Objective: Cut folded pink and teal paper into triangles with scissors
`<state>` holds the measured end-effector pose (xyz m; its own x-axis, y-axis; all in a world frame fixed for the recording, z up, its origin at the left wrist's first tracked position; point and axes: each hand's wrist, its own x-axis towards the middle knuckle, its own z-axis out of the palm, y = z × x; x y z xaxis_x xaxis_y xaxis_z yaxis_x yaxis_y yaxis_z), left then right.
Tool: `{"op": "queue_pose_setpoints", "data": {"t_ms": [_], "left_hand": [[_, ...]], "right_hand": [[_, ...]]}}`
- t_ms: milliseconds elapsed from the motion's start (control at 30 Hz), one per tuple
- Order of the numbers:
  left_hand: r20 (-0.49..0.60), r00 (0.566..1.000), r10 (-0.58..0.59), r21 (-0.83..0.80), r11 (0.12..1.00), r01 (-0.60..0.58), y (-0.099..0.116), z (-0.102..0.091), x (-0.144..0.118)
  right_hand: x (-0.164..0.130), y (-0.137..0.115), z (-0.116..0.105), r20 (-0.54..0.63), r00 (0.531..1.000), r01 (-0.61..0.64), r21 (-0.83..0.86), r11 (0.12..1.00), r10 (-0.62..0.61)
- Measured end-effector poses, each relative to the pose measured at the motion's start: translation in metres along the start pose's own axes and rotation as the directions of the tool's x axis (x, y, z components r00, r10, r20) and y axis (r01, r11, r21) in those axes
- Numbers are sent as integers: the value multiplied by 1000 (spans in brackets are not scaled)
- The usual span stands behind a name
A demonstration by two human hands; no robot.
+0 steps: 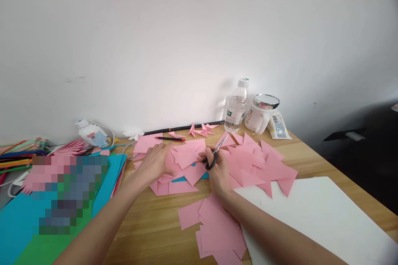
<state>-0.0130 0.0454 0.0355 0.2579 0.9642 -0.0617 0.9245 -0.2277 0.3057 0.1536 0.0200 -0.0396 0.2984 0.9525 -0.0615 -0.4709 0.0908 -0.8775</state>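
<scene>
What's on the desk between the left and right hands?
Overlapping pink paper pieces, with bits of blue paper showing underneath, lie between the left hand and right hand; the head view shows it.

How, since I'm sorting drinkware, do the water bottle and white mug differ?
The water bottle is transparent; the mug is opaque white. The bottle is taller; the mug has a handle. The bottle has a narrow cap; the mug, a wide shiny lid. Both stand upright.
</scene>
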Motion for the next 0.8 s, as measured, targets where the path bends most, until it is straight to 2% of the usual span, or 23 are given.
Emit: {"op": "queue_pose_setpoints", "data": {"t_ms": [67, 133, 300, 467, 567, 700, 800], "left_hand": [[108, 994, 19, 153, 988, -36, -7, 7, -5], [158, 987, 36, 220, 973, -70, -12, 11, -8], [164, 986, -19, 274, 961, -27, -20, 9, -12], [96, 995, 23, 228, 973, -44, -24, 12, -16], [19, 992, 125, 267, 956, -125, -25, 13, -20], [-102, 939, 328, 460, 853, -247, -13, 0, -29], [-136, 895, 424, 599, 755, -266, 4, -16, -39]], "right_hand": [[-1, 0, -1, -8, 999, 44, -79, 996, -45], [-2, 0, -1, 38, 996, 89, -154, 984, -84], [-1, 5, -1, 169, 983, 106, -214, 971, -70], [4, 11, -1, 173, 985, 32, -173, 984, -2], [2, 5, 0, 162, 986, 50, -152, 987, -25], [-4, -4, 1, 139, 978, 180, -192, 965, -154], [-6, -5, 0, 111, 983, 164, -176, 971, -146]]}}
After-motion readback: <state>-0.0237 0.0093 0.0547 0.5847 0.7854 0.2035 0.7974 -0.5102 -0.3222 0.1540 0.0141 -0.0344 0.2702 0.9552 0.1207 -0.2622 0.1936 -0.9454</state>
